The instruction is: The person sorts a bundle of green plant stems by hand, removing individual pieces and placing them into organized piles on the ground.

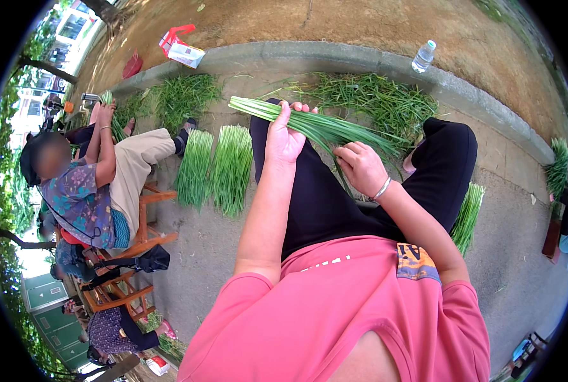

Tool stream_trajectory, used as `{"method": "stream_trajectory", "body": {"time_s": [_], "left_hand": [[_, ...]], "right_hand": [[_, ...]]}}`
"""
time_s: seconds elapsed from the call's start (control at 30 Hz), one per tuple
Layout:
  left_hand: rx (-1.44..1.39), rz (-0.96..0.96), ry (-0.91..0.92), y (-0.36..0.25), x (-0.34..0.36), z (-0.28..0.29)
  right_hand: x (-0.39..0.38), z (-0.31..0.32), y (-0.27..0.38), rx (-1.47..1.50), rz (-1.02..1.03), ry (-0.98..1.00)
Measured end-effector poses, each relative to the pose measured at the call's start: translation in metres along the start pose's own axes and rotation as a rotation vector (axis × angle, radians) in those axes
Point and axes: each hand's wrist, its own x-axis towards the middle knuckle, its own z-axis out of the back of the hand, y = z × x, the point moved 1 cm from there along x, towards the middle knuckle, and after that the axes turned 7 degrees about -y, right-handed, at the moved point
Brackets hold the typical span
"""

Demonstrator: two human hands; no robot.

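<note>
Above black trousers (316, 204), a bunch of chives (344, 129) is gripped near its pale ends by the left hand (285, 139) and pinched farther along by the right hand (362, 168). Two chive bundles (231, 170) are laid to the left; beyond, loose leaves (376, 102) are heaped near the kerb (309, 57), on which a water bottle (423, 58) is stood.

Shirt (335, 312): dark letters on orange patch (417, 258); white chest lettering (325, 263), illegible | box (186, 55): small dark print, illegible.
</note>
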Motion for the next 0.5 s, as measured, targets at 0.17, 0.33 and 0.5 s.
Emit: {"method": "stream_trajectory", "body": {"time_s": [0.17, 0.33, 0.5], "left_hand": [[-0.044, 0.014, 0.012, -0.0021, -0.0019, -0.0025], [-0.064, 0.023, 0.014, -0.0027, -0.0009, -0.0006], [-0.05, 0.018, 0.019, -0.0028, -0.0005, -0.0007]], "right_hand": [[-0.0084, -0.0005, -0.0055, 0.063, -0.108, -0.037], [-0.0103, -0.002, -0.0092, 0.161, -0.191, -0.121], [-0.0049, 0.0006, -0.0092, 0.182, -0.232, -0.152]]}}
